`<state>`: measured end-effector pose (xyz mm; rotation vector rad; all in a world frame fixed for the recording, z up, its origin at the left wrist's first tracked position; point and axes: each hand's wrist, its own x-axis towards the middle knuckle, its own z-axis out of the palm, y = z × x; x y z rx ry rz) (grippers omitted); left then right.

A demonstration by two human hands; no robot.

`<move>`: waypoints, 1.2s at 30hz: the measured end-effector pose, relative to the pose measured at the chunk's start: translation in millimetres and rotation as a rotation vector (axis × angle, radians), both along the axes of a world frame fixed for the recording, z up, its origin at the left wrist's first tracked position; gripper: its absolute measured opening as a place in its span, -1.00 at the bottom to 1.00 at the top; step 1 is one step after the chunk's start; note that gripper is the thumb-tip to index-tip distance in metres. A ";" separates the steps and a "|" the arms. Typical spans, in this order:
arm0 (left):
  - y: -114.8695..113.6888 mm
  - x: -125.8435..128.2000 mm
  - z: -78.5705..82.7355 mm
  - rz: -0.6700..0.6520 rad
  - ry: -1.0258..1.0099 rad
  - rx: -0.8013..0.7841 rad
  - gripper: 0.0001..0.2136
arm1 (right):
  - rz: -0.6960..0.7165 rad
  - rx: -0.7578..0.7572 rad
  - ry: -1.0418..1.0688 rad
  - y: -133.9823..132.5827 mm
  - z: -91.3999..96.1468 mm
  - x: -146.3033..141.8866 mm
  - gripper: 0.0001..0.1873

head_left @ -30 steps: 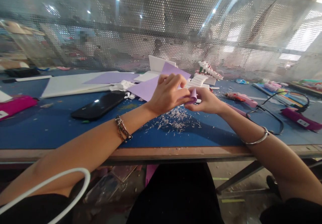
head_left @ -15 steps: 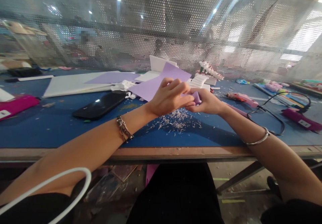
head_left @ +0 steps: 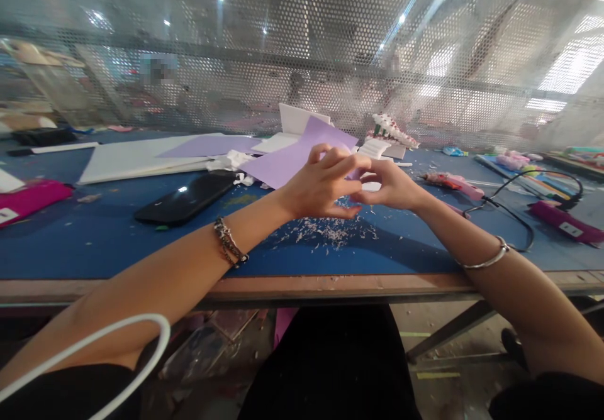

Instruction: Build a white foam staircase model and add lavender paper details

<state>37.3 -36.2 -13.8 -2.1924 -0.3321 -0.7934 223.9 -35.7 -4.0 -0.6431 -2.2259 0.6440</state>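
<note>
My left hand [head_left: 325, 184] and my right hand [head_left: 389, 184] meet above the table, fingertips touching. Between them they grip a small purple piece [head_left: 353, 173], mostly covered by the fingers. The left hand's fingers are bent and spaced apart, its lower ones off the piece. My right hand's thumb and fingers curve around a gap where a pale patch shows. Beneath the hands lies a scatter of fine pale shavings [head_left: 330, 234]. Just behind them, a large purple sheet [head_left: 283, 159] rests at an angle over white pieces.
A black phone [head_left: 189, 198] lies left of the hands. White boards [head_left: 127, 159] are behind it. At right are a pink glue gun [head_left: 455, 186] with a black cord and a magenta pouch [head_left: 564, 222]. A white-and-red model [head_left: 394, 132] stands at the back, before a perforated metal screen [head_left: 302, 43].
The fingers of my left hand have spread and its lower fingers stretch out. The purple piece, rolled and visible at the right thumb before, is now mostly hidden.
</note>
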 end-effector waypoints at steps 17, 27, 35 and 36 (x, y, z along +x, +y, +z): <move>-6.4 5.1 0.2 0.132 -0.296 -0.081 -0.69 | -0.004 -0.099 0.223 4.0 4.2 3.8 -0.64; 11.7 -4.4 7.2 0.071 -0.275 -0.206 -0.66 | -0.062 -0.030 0.224 10.1 9.2 14.9 -0.72; 14.3 -6.6 6.0 0.109 -0.271 -0.170 -0.64 | -0.183 0.213 0.041 4.1 14.7 18.5 -0.78; 14.1 -6.5 6.2 0.093 -0.271 -0.192 -0.63 | -0.196 0.250 0.019 4.1 14.2 18.4 -0.78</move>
